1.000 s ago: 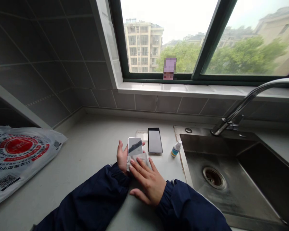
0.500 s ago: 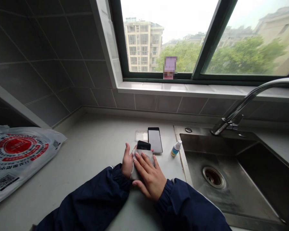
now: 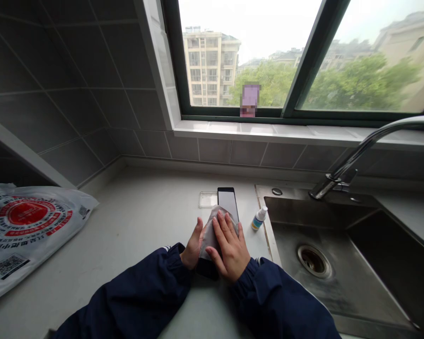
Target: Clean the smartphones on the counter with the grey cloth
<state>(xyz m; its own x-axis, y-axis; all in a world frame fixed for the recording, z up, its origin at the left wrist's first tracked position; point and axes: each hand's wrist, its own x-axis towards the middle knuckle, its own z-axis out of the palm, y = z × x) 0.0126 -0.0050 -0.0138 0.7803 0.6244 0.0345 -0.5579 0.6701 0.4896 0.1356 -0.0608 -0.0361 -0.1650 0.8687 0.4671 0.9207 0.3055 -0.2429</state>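
Observation:
A dark phone (image 3: 207,269) lies in my left hand (image 3: 191,248), its lower end showing below the cloth. My left thumb points up along its side, and the other fingers are hidden underneath. A grey cloth (image 3: 209,235) covers most of the phone. My right hand (image 3: 232,249) holds the cloth pressed against the phone under its nearly straight fingers. Just beyond lies a second phone (image 3: 226,196) with a pale screen, partly covered by the cloth and fingers. Beside it is a clear phone case (image 3: 207,199).
A small white-capped spray bottle (image 3: 258,219) stands right of my hands, near the edge of the steel sink (image 3: 335,254). A chrome faucet (image 3: 339,172) arches over the sink. On the left, a printed plastic bag (image 3: 31,226) rests on the white countertop (image 3: 141,202).
My right hand and the cloth have slid up and right across the phone. The phone's top end is now covered, and its lower end shows. My left hand shifted slightly right.

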